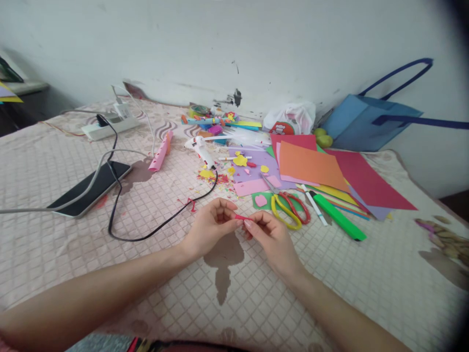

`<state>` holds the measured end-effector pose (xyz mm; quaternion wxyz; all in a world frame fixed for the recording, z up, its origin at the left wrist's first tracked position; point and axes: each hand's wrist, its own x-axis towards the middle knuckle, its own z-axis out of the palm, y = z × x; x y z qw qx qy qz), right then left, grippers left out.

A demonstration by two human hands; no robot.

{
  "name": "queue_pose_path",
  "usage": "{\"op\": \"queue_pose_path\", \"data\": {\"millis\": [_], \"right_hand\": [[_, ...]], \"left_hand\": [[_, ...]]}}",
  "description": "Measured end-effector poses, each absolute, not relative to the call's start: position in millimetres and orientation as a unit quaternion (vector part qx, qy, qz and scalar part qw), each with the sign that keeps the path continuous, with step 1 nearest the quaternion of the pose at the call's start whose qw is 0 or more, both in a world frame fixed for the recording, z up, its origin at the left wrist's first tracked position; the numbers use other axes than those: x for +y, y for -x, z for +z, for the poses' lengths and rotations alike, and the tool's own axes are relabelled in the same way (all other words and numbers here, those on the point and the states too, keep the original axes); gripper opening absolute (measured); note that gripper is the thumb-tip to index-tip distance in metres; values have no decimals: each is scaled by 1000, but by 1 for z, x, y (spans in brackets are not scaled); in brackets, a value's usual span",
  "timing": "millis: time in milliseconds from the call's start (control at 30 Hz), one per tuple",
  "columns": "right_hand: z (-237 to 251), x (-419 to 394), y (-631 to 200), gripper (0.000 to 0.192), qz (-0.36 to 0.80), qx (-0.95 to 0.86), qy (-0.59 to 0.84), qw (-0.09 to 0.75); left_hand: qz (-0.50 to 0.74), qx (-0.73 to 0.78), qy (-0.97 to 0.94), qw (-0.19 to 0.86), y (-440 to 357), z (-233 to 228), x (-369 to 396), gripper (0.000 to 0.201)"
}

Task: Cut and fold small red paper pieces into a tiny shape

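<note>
Over quilted pink cloth [110, 254], left hand [208, 227] and right hand [269, 237] pinch small red paper piece [241, 217] between fingertips; yellow-and-red-handled scissors [289, 208] just beside.

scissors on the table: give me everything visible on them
The scissors lie flat on the quilted cloth, just beyond the right hand, untouched by either hand. One handle loop is yellow, the other red; both look like plastic. The grey metal blades point up and left, toward the purple sheet, and look nearly closed. The handles rest on a green paper piece beside a small pink cutout. A white pen lies just to their right.
</note>
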<state>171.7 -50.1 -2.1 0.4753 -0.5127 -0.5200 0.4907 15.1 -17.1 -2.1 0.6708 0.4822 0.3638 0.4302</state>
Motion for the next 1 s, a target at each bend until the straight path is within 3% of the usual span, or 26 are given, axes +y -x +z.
{"op": "queue_pose_path", "data": {"millis": [267,1000], "right_hand": [[0,-50,-173,19,457,-537,528,474],[-6,-48,-173,15,501,-506,502,492]], "left_hand": [[358,375,-513,684,-14,1,-18,18],[337,424,-523,658,-15,4,-20,23]]}}
